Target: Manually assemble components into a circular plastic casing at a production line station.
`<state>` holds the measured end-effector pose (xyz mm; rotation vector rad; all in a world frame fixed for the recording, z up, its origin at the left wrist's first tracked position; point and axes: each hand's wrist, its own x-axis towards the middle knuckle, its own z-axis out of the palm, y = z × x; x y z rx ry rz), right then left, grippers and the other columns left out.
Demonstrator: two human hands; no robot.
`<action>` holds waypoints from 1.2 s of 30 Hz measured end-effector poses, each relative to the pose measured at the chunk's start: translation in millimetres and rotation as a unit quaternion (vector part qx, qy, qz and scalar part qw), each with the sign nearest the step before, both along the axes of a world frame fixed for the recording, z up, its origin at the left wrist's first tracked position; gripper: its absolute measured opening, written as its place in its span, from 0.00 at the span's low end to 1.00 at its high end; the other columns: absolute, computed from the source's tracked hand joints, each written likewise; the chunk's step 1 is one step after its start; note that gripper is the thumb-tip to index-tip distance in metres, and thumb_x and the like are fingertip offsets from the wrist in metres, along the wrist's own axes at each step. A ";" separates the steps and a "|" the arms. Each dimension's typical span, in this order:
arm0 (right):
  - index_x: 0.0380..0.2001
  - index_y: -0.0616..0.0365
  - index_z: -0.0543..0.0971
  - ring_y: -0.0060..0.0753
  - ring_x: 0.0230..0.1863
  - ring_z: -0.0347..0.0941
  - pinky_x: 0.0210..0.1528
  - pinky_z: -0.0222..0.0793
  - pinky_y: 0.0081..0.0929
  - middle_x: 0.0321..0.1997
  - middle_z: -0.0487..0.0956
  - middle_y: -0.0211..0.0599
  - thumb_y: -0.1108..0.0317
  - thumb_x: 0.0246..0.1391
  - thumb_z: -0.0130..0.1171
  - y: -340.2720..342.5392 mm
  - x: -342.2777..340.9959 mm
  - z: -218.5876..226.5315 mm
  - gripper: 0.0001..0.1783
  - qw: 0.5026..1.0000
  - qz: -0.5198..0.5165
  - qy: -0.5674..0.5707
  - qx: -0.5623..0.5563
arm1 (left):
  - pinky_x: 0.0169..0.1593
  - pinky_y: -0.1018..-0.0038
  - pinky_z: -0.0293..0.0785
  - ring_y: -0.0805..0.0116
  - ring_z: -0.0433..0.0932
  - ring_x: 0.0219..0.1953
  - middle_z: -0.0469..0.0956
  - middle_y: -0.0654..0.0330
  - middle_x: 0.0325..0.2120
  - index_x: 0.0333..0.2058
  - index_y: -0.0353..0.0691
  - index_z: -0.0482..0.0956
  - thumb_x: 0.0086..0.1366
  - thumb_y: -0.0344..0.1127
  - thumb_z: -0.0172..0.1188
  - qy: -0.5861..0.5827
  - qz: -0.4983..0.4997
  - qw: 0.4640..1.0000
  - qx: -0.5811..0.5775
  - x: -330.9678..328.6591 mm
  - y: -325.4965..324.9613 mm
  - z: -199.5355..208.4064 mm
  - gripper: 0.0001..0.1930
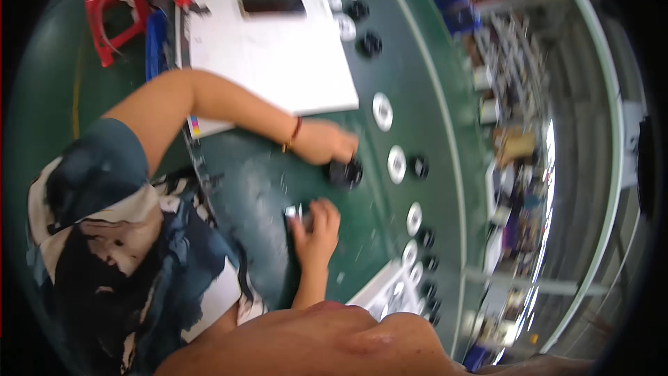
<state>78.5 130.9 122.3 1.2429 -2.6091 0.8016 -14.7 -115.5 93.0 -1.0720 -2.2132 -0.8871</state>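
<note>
My left hand (325, 142), with a dark red cord on its wrist, reaches across the green table. Its fingers are closed on the top of a black round part (345, 173) standing on the tabletop; its exact kind does not show. Closer to my body, my right hand (317, 232) is low over the table with curled fingers. By its thumb is a small shiny, light-coloured piece (293, 211), blurred and partly hidden. Beyond the hands lie white discs with marked centres, one (396, 164) beside a small black round part (419, 166).
A white board (271, 63) bears a dark phone (273, 5). More white discs (382, 111) and black parts (371, 43) form a row along the green table (257, 202). A white tray (376, 285) is partly hidden by my face. A red stool (104, 21) stands on the floor.
</note>
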 end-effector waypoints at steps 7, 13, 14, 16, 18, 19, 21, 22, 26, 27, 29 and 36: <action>0.37 0.64 0.76 0.45 0.40 0.74 0.43 0.71 0.36 0.41 0.77 0.45 0.77 0.53 0.59 16.8 -30.7 -1.0 0.07 0.972 -0.171 -0.070 -0.144 | 0.46 0.60 0.72 0.48 0.74 0.44 0.72 0.52 0.41 0.35 0.38 0.72 0.51 0.20 0.52 -0.085 0.085 0.990 0.080 -15.8 18.8 -5.8 0.12; 0.33 0.62 0.76 0.37 0.34 0.72 0.37 0.70 0.30 0.34 0.75 0.38 0.74 0.51 0.64 53.9 -26.7 7.1 0.07 0.956 -0.182 -0.219 -0.068 | 0.50 0.60 0.69 0.50 0.73 0.46 0.71 0.53 0.45 0.38 0.38 0.72 0.53 0.24 0.58 -0.118 0.058 0.991 0.026 19.7 14.3 5.1 0.12; 0.32 0.62 0.76 0.36 0.34 0.72 0.37 0.70 0.28 0.32 0.75 0.37 0.74 0.50 0.65 51.7 -23.3 10.8 0.08 0.966 -0.142 -0.211 -0.033 | 0.47 0.60 0.71 0.51 0.74 0.43 0.71 0.54 0.44 0.37 0.39 0.72 0.54 0.27 0.60 -0.100 0.045 0.993 0.032 22.7 15.0 7.0 0.12; 0.34 0.61 0.77 0.36 0.35 0.73 0.37 0.70 0.27 0.34 0.74 0.38 0.73 0.49 0.66 42.8 -16.6 18.4 0.10 0.969 -0.126 -0.212 -0.014 | 0.44 0.60 0.73 0.51 0.75 0.40 0.71 0.55 0.44 0.37 0.39 0.72 0.55 0.29 0.63 -0.083 0.029 0.995 0.038 29.8 20.1 9.8 0.12; 0.38 0.59 0.79 0.37 0.36 0.73 0.38 0.71 0.30 0.39 0.75 0.39 0.72 0.49 0.66 33.6 -11.9 23.1 0.12 0.963 -0.080 -0.247 -0.073 | 0.41 0.61 0.74 0.53 0.76 0.39 0.71 0.55 0.44 0.37 0.39 0.72 0.55 0.31 0.65 -0.091 0.000 0.996 -0.005 37.0 28.3 10.9 0.13; 0.41 0.57 0.80 0.40 0.37 0.73 0.39 0.71 0.34 0.40 0.74 0.39 0.72 0.48 0.66 29.8 -8.7 19.8 0.14 0.965 -0.066 -0.241 -0.083 | 0.40 0.63 0.75 0.53 0.77 0.38 0.70 0.55 0.44 0.37 0.39 0.72 0.54 0.30 0.65 -0.071 -0.004 0.997 -0.017 37.7 29.9 9.8 0.13; 0.42 0.56 0.80 0.41 0.38 0.73 0.40 0.70 0.35 0.40 0.74 0.39 0.73 0.48 0.65 25.8 -9.7 12.0 0.15 0.976 -0.051 -0.201 -0.058 | 0.40 0.63 0.75 0.53 0.77 0.38 0.70 0.55 0.44 0.36 0.39 0.72 0.54 0.30 0.65 -0.058 -0.001 0.998 -0.025 37.0 29.1 8.2 0.13; 0.42 0.56 0.81 0.42 0.39 0.73 0.41 0.70 0.36 0.39 0.73 0.39 0.74 0.47 0.65 24.1 -11.4 10.1 0.15 0.986 -0.034 -0.160 -0.034 | 0.40 0.63 0.75 0.53 0.77 0.39 0.70 0.55 0.44 0.35 0.38 0.72 0.54 0.30 0.65 -0.045 0.004 0.998 -0.034 35.7 27.4 7.8 0.12; 0.41 0.54 0.81 0.42 0.40 0.72 0.43 0.69 0.37 0.41 0.73 0.38 0.75 0.46 0.65 23.5 -9.9 16.0 0.15 0.984 -0.057 -0.164 -0.024 | 0.43 0.64 0.75 0.54 0.76 0.41 0.70 0.53 0.45 0.32 0.36 0.71 0.53 0.30 0.65 -0.054 0.003 0.998 -0.029 30.9 24.3 11.0 0.11; 0.41 0.54 0.81 0.42 0.40 0.72 0.43 0.69 0.37 0.41 0.73 0.38 0.75 0.46 0.65 24.7 -9.6 16.7 0.15 0.985 -0.058 -0.161 -0.026 | 0.43 0.64 0.75 0.54 0.76 0.41 0.70 0.53 0.45 0.32 0.36 0.71 0.53 0.30 0.65 -0.050 0.002 0.998 -0.030 29.1 24.5 13.1 0.11; 0.42 0.54 0.81 0.37 0.39 0.73 0.44 0.70 0.32 0.45 0.72 0.38 0.75 0.45 0.66 22.5 -10.0 11.9 0.17 0.992 -0.004 -0.126 0.004 | 0.44 0.64 0.75 0.54 0.76 0.42 0.70 0.51 0.47 0.32 0.36 0.72 0.53 0.30 0.65 -0.085 0.002 0.996 -0.016 30.3 19.9 7.4 0.11; 0.40 0.51 0.81 0.38 0.40 0.69 0.48 0.65 0.37 0.48 0.72 0.37 0.73 0.43 0.67 21.3 -7.8 13.8 0.17 0.992 0.009 -0.126 0.002 | 0.45 0.63 0.75 0.53 0.75 0.44 0.69 0.50 0.51 0.33 0.35 0.72 0.53 0.32 0.66 -0.063 0.026 0.998 -0.017 32.7 21.3 12.3 0.13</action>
